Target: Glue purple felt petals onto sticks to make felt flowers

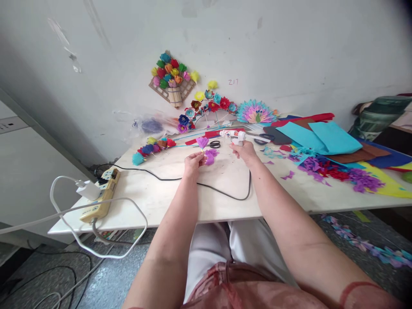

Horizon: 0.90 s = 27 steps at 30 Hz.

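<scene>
My left hand (194, 162) is closed in a pinch on the short stem of a purple paper flower (202, 142), held upright over the white table (167, 193). More purple paper pieces (210, 157) lie just right of that hand. My right hand (245, 151) grips a white glue gun (234, 135), its nozzle pointing left toward the flower. The gun's black cord (225, 195) loops across the table in front of me.
A yellow power strip (101, 198) with a white charger sits at the table's left edge. Black scissors (215, 144) lie behind my hands. Finished paper flowers (151, 150), coloured sheets (322, 137) and purple and red paper scraps (341, 171) cover the back and right.
</scene>
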### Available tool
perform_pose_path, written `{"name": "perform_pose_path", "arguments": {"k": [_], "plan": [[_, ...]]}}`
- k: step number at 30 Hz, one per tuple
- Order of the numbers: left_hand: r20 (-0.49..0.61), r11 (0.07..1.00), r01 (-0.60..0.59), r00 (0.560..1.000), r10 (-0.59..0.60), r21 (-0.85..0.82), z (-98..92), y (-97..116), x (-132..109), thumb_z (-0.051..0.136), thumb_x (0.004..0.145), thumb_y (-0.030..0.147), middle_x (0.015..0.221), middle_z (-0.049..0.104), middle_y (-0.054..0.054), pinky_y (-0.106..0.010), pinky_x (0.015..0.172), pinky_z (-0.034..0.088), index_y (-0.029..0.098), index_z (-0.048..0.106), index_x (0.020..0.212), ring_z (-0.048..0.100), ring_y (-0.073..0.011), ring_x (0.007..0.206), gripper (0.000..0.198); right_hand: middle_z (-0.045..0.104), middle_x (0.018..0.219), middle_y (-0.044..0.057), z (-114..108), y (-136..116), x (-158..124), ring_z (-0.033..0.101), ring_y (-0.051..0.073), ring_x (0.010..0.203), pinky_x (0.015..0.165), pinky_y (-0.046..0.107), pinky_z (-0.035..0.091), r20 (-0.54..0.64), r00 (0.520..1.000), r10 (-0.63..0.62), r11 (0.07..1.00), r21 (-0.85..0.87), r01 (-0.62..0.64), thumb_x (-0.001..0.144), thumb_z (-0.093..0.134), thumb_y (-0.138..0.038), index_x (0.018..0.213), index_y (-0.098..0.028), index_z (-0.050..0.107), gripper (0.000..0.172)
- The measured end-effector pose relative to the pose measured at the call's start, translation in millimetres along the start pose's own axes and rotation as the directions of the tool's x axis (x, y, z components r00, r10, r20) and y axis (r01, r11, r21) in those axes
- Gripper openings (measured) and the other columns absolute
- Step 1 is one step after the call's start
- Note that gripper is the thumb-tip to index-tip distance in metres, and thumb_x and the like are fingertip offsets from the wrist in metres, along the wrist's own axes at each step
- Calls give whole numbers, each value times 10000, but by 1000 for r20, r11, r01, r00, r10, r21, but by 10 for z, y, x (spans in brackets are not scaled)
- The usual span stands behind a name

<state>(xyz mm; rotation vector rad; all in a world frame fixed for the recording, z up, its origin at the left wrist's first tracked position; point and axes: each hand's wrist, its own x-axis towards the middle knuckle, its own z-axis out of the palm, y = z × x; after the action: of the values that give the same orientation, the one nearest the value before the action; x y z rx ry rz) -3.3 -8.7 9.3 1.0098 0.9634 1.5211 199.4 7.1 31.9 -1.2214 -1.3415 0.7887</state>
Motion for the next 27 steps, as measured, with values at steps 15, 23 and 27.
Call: {"name": "perform_pose_path", "arguments": {"k": [15, 23, 27], "plan": [[-187, 961, -46, 977, 100, 273, 19, -57, 108, 656, 614, 233, 503, 603, -9, -211, 480, 392, 138, 634, 679, 504, -85, 430, 117, 502, 436, -11, -5, -128, -138, 397, 73, 366, 361, 211, 325, 244, 963, -111, 992, -25, 121, 566, 690, -456, 614, -122, 585, 353], [-175, 914, -91, 969, 172, 395, -23, -75, 120, 646, 627, 229, 540, 620, -14, -234, 577, 425, 179, 677, 706, 582, -139, 555, 98, 563, 509, 15, -10, -80, -90, 519, 125, 467, 447, 222, 392, 222, 968, -117, 965, -203, 164, 586, 673, -485, 666, -115, 631, 380], [-165, 892, -96, 969, 186, 443, -31, -59, 100, 635, 640, 229, 560, 629, -15, -245, 613, 430, 197, 685, 715, 600, -159, 612, 95, 591, 559, 20, -6, -35, -61, 537, 134, 488, 490, 232, 418, 219, 966, -139, 955, -230, 189, 606, 664, -470, 737, -110, 657, 383]]}}
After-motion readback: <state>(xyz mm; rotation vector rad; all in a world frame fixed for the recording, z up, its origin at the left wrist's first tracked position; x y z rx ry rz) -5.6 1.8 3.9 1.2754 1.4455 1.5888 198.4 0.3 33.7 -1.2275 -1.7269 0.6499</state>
